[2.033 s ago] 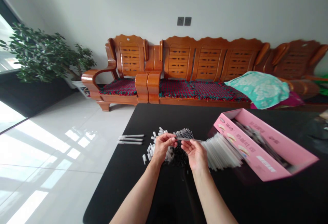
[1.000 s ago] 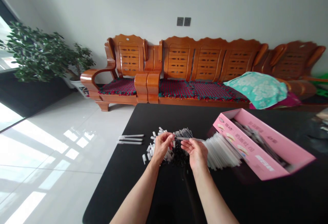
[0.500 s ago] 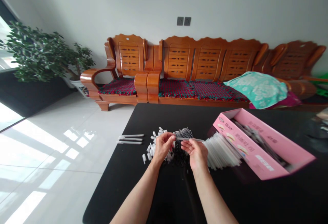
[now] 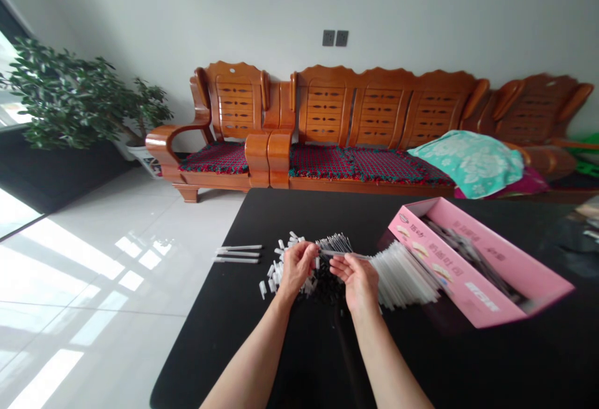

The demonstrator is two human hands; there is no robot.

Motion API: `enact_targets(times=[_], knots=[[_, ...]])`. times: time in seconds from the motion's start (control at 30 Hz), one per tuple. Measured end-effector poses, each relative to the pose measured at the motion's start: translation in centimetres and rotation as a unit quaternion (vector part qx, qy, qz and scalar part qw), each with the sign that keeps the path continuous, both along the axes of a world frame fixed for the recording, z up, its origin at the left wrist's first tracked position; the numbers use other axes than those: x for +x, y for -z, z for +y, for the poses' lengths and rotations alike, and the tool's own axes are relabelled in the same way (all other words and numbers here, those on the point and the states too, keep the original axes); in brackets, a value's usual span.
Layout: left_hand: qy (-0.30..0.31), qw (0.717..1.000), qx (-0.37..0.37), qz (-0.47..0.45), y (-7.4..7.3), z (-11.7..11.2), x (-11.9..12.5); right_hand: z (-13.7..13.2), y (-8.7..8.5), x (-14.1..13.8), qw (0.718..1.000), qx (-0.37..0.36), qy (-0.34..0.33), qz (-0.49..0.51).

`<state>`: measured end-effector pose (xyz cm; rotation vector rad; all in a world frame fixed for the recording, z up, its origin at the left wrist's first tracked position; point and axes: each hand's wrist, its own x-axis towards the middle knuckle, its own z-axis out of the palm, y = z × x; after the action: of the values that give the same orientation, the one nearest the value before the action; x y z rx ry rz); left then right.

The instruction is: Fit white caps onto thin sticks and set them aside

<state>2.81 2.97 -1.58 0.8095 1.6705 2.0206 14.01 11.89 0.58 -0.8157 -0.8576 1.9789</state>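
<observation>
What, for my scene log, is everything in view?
Table: one, black, foreground
Held tube: one, greyish, above table
Dark-tipped sticks: three, whitish, table's left
Short pieces: many, white, left of centre
Small parts: many, black, table centre
Thin rods: many, grey, behind black parts
Long tubes: many, translucent, right of centre
Box: one, pink, table's right
Box contents: uncountable, grey, inside
Wooden seats: three, brown, behind table
Seat covers: several, red and green, on seats
Fabrics: two, turquoise and magenta, seating's right
Wall: one, pale, background
Sockets: two, grey, on wall
Plants: count unclear, green, far left
Floor: one, pale, left
Unclear items: some, mixed colours, right edge
Left hand: one, bare, on tube's left
Right hand: one, bare, on tube's right
</observation>
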Motion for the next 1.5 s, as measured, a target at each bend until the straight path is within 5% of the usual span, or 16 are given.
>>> enact_targets(times=[0.17, 0.4, 0.57, 0.8, 0.97, 1.37, 1.5], knots=[[-0.002, 0.998, -0.039, 0.052, 0.3, -0.1, 0.0, 0.1, 0.3, 0.0, 1.000, -0.001, -0.002, -0.002], [0.044, 0.997, 0.053, -0.037, -0.1, 0.3, 0.1, 0.2, 0.3, 0.1, 1.000, 0.001, -0.002, -0.005], [0.024, 0.999, -0.026, 0.005, 0.3, 0.0, 0.0, 0.0, 0.2, 0.2, 1.000, 0.001, -0.002, -0.009], [0.055, 0.996, 0.045, -0.052, 0.0, 0.3, 0.1, 0.1, 0.2, 0.2, 1.000, 0.001, -0.002, -0.012], [0.030, 0.999, -0.015, -0.015, -0.1, 0.0, 0.1, 0.1, 0.1, 0.3, 1.000, 0.003, -0.008, -0.019], [0.100, 0.994, 0.015, -0.045, -0.2, 0.0, 0.3, 0.5, 0.0, 0.4, 0.999, 0.007, 0.029, -0.028], [-0.001, 0.999, 0.045, -0.021, -0.6, -0.9, -1.3, 1.1, 0.0, 0.9, 0.999, 0.009, 0.023, -0.021]])
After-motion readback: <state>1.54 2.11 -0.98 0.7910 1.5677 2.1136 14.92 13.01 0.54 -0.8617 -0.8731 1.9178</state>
